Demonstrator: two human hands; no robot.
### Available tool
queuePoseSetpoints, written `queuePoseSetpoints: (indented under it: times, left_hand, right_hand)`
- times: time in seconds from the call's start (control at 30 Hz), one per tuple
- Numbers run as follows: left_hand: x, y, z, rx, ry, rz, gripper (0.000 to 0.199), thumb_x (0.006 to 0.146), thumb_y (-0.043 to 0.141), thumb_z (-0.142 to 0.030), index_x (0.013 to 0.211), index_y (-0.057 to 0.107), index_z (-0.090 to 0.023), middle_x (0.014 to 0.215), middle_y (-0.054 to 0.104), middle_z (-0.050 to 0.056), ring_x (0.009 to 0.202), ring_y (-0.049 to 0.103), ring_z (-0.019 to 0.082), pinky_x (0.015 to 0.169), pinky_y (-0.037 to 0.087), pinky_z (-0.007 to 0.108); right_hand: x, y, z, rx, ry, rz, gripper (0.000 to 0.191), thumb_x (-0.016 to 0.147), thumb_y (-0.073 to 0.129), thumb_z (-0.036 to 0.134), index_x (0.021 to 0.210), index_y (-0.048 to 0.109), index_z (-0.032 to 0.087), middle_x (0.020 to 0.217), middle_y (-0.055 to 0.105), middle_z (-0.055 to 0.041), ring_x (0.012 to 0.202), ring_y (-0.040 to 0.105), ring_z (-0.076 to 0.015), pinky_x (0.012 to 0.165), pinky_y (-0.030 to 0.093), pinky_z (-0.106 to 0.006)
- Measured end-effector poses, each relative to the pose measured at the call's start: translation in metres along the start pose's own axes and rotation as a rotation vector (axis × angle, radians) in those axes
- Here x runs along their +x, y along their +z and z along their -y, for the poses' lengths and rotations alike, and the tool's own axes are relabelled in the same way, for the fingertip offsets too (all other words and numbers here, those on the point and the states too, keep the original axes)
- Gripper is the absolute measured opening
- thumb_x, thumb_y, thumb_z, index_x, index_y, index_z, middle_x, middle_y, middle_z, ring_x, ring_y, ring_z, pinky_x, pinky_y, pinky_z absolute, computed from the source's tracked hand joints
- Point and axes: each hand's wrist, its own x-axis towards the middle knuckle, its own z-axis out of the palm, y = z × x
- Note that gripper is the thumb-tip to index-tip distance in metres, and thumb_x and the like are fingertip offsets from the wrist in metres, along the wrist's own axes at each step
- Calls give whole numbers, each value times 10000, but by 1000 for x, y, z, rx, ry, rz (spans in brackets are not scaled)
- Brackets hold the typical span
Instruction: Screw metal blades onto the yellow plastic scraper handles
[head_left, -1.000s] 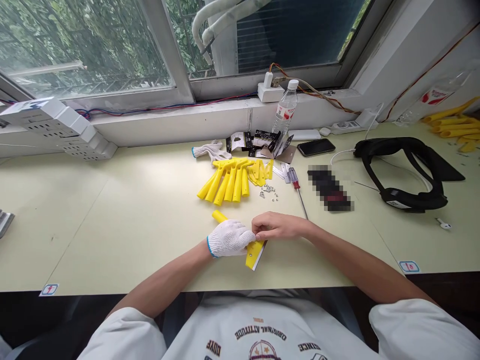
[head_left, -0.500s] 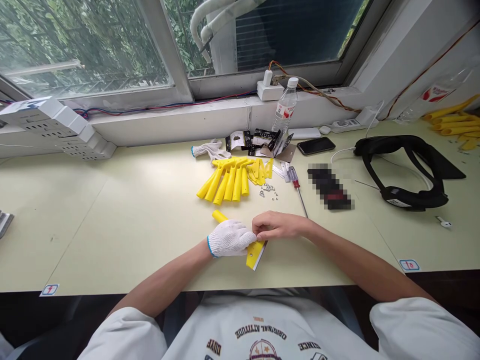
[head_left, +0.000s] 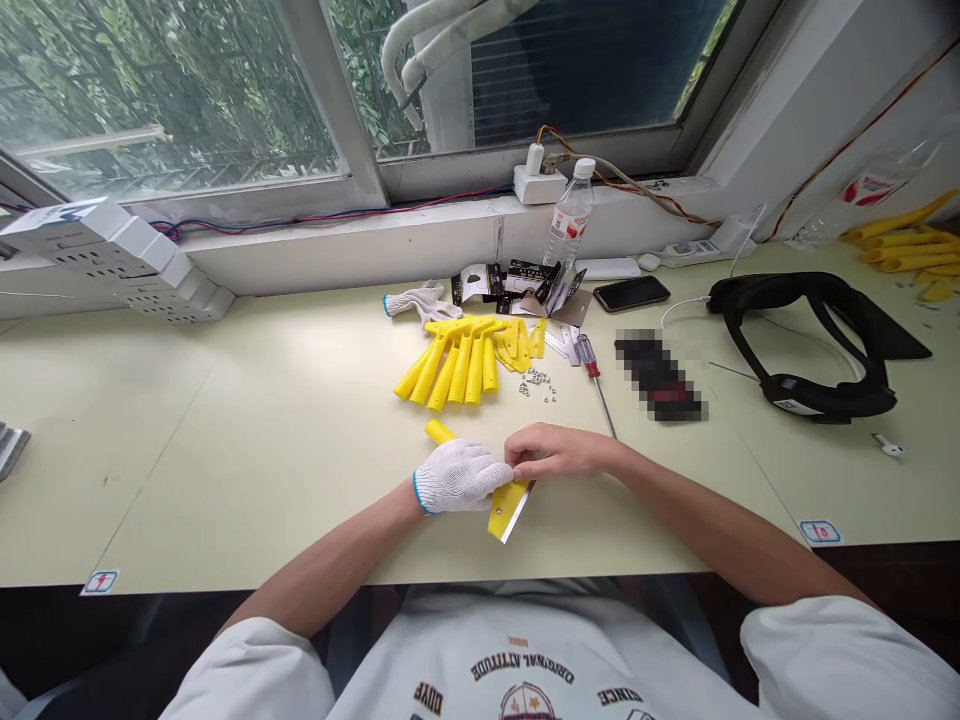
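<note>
My left hand [head_left: 461, 477], in a white knit glove with a blue cuff, grips a yellow plastic scraper [head_left: 509, 506] near the front of the desk. The scraper's handle [head_left: 439, 432] sticks out beyond the glove toward the window, and a thin metal blade [head_left: 516, 520] edges its wide end. My bare right hand [head_left: 555, 452] comes in from the right, its fingertips pinching the scraper's head against the glove. Part of the scraper is hidden by both hands.
Beyond my hands lie several yellow scraper parts [head_left: 457, 365], loose small screws [head_left: 536, 384], a red-handled screwdriver [head_left: 594, 372], a spare glove [head_left: 421, 302] and black packaging [head_left: 517, 284]. A black headset [head_left: 795, 345] sits at the right.
The scraper has tilted slightly in my hands, and more of its metal blade shows at the lower end. My hands otherwise stay in nearly the same place.
</note>
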Motion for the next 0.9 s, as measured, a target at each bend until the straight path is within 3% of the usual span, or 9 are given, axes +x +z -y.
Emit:
queuePoseSetpoints:
  times: [0.2, 0.53, 0.67, 0.77, 0.9]
  left_hand:
    - [-3, 0, 0, 6, 11, 46, 248, 935, 638, -212, 1172, 712, -213, 759, 726, -1, 596, 664, 165, 553, 454, 282]
    - [-1, 0, 0, 6, -4, 57, 222, 975, 616, -239, 1168, 724, -218, 754, 719, 8, 605, 663, 158, 598, 491, 270]
    - [0, -1, 0, -4, -11, 6, 186, 960, 599, -201, 1101, 720, -218, 713, 696, -7, 586, 642, 155, 566, 443, 266]
    - [1, -3, -1, -21, -10, -31, 119, 937, 620, -201, 1027, 697, -218, 686, 675, -18, 579, 634, 163, 551, 426, 281]
    - [4, -5, -2, -27, -1, 0, 105, 925, 647, -219, 1025, 680, -222, 702, 694, -15, 585, 643, 160, 562, 436, 296]
  right_hand:
    - [-1, 0, -1, 114, 27, -3, 388, 1015, 718, 578, 991, 725, 191, 936, 731, -19, 818, 620, -155, 717, 448, -261]
    - [-1, -3, 0, 127, 52, -8, 375, 999, 738, 556, 1013, 723, 182, 935, 720, -18, 811, 584, -151, 707, 440, -267]
    - [-1, -5, -1, 129, 40, -9, 382, 1018, 688, 560, 1003, 707, 179, 919, 700, -15, 792, 559, -147, 698, 426, -271]
    - [-7, -20, 0, 13, 60, -176, 361, 1024, 648, 535, 960, 686, 182, 864, 673, -19, 770, 559, -161, 697, 428, -290]
    - [-24, -62, 4, -318, 290, -623, 302, 1021, 614, 498, 954, 655, 206, 905, 720, -64, 811, 637, -218, 743, 466, -340]
